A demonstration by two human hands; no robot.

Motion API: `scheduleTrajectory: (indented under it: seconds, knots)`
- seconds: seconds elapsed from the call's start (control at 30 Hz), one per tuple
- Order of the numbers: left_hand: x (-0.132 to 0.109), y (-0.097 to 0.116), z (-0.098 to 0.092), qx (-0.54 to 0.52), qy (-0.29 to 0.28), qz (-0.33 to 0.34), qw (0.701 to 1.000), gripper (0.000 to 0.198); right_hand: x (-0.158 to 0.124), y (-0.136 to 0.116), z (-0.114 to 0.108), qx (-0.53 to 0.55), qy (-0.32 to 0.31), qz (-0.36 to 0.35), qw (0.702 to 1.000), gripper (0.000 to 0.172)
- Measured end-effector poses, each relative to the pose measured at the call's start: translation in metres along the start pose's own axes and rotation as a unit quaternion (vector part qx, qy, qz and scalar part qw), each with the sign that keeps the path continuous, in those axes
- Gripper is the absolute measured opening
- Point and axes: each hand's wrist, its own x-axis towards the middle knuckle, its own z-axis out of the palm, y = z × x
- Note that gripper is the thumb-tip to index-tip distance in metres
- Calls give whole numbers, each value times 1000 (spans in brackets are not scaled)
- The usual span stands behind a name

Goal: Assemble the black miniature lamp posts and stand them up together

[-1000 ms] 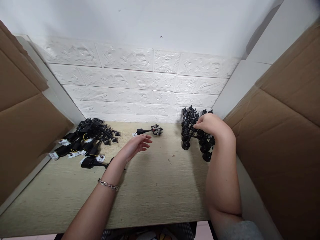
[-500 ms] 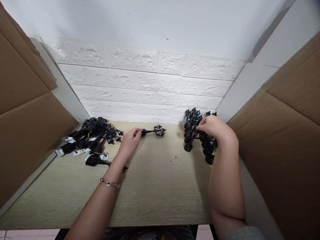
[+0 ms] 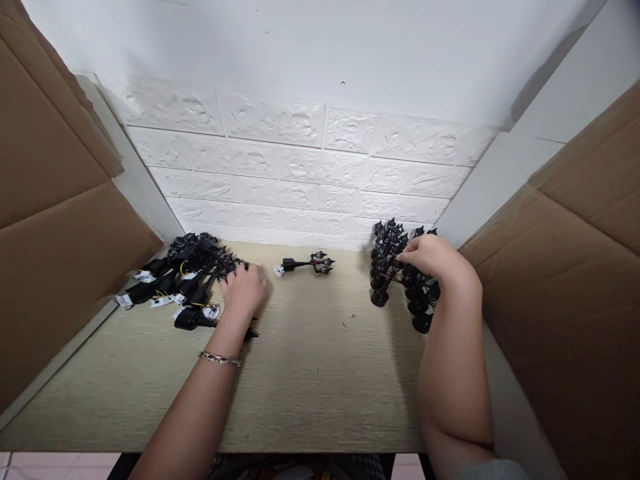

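Observation:
My left hand (image 3: 244,288) reaches over the right end of a pile of black miniature street lamps (image 3: 200,257), thumb and fingers apart, fingertips touching the lamp heads. White round ends and yellow wires show on several of these lamps. One lamp (image 3: 187,319) lies in front of the pile, partly covered by my left wrist. A single lamp (image 3: 303,263) with a white end lies in the middle, its heads pointing right. At the right, my right hand (image 3: 427,255) is closed in a pinch by several upright lamps (image 3: 383,267); whatever is between the fingertips is too small to make out.
A wooden tabletop (image 3: 310,373) runs up to a white brick-pattern wall (image 3: 300,167). Cardboard panels stand on the left (image 3: 65,193) and the right (image 3: 575,280). Small dark specks (image 3: 346,327) dot the tabletop near its middle.
My left hand has let go of the middle lamp and moved left to the pile. That lamp's white end is now uncovered. My right hand stays by the upright lamps.

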Motion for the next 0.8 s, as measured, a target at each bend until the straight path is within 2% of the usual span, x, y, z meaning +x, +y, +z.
scheduleTrajectory:
  seconds: [0.47,0.8]
  knots:
    - [2,-9,6,28,-17,-11,999,36,-1,0,-1,-4,1,-8,1000,12]
    - [10,-18,9,-1,-22,3,1000,57,-1,2,1,-7,4,-17,1000,14]
